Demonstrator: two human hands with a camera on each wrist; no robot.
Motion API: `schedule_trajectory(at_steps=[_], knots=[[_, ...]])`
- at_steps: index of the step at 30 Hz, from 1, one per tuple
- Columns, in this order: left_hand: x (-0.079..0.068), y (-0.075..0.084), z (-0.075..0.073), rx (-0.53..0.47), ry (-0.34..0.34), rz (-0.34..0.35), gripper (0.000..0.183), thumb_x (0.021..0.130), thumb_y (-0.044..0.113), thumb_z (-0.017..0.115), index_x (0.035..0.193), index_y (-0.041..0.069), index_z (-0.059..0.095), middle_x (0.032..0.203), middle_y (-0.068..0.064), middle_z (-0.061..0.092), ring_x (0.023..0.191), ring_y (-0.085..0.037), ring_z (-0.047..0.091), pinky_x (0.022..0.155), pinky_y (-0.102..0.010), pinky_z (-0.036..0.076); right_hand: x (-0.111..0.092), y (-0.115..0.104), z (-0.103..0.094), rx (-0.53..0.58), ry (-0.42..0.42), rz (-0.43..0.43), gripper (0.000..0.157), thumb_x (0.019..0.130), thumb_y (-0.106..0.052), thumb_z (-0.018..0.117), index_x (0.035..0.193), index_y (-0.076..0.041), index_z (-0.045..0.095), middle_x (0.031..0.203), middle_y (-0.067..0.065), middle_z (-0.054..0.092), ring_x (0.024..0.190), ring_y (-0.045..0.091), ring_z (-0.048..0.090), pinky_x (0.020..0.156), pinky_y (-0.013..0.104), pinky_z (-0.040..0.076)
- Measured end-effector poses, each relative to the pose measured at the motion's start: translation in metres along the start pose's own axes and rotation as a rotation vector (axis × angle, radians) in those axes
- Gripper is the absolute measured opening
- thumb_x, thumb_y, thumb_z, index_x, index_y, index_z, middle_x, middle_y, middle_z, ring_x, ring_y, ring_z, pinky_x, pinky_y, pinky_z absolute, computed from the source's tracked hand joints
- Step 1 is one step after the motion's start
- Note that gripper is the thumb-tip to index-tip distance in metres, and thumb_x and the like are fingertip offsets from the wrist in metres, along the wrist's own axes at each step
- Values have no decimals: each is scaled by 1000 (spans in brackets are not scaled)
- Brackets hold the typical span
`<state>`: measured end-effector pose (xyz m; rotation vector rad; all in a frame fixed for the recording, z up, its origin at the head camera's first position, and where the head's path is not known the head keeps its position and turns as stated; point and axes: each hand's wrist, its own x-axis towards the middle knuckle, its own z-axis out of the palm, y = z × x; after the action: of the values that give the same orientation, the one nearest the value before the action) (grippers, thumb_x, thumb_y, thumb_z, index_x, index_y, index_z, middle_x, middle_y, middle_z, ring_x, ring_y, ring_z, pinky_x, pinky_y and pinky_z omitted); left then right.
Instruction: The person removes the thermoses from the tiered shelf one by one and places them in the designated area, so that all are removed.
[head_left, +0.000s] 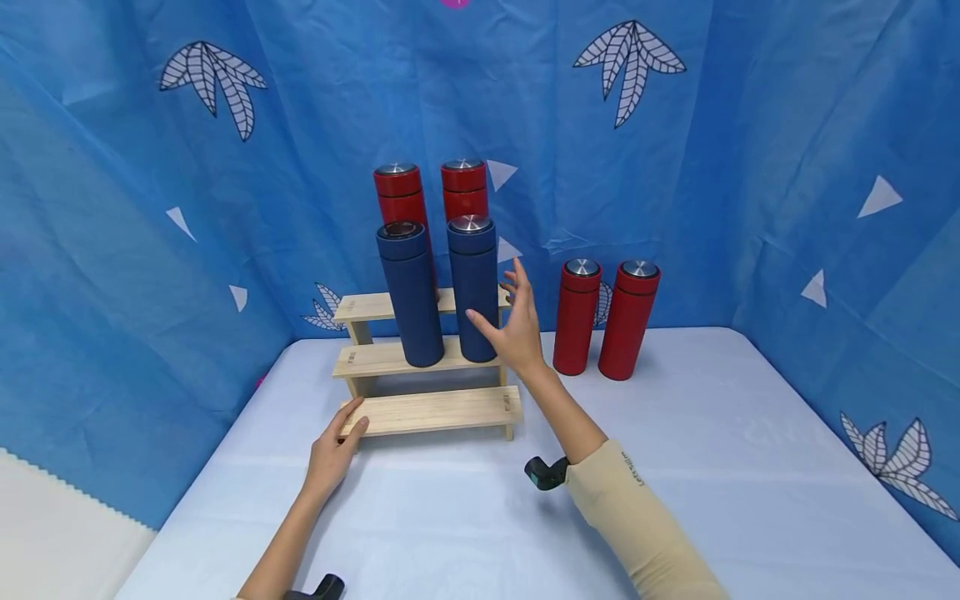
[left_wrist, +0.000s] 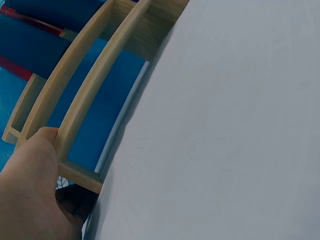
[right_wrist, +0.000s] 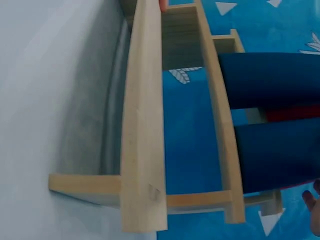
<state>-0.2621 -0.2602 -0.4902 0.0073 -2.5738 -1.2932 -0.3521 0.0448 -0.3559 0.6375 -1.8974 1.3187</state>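
Observation:
A three-tier wooden display rack stands on the table. On its middle tier are two upright blue thermos bottles, the left one with a dark lid top and the right one with a silver one. Two red thermos bottles stand on the top tier, partly hidden behind them. My left hand grips the left end of the lowest tier, thumb at its front edge. Beside the right blue bottle, my right hand is spread, its thumb overlapping the bottle in the head view; its fingertips show at the edge of the right wrist view.
Two more red thermos bottles, one nearer the rack and one further right, stand on the white-covered table. A blue patterned cloth hangs behind and at both sides.

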Motion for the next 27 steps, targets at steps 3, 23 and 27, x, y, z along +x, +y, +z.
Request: schedule_trajectory(at_steps=[3,23,27], knots=[[0,2,0,1,-7,-7,57,94,50,44,142,19,37,145,-17,32,130,-42,30,100,-59,27,-4,4,9,-63,-69,49,100,78,-30,75,149,-16,6,140,14,35,123,24,42,98,43,40],[0,6,4,-9,-9,-40,57,93,52,45,142,22,37,146,-16,30,131,-40,28,102,-58,24,-28,23,-33,-139,107,-147,100,69,-20,82,148,-16,21,129,11,50,113,24,51,89,42,47],[0,6,3,-7,-4,-45,57,93,53,45,141,24,38,146,-15,30,131,-41,27,101,-59,24,-26,31,-69,-188,187,-166,97,68,-15,82,146,-16,25,128,11,50,116,23,48,91,44,45]])
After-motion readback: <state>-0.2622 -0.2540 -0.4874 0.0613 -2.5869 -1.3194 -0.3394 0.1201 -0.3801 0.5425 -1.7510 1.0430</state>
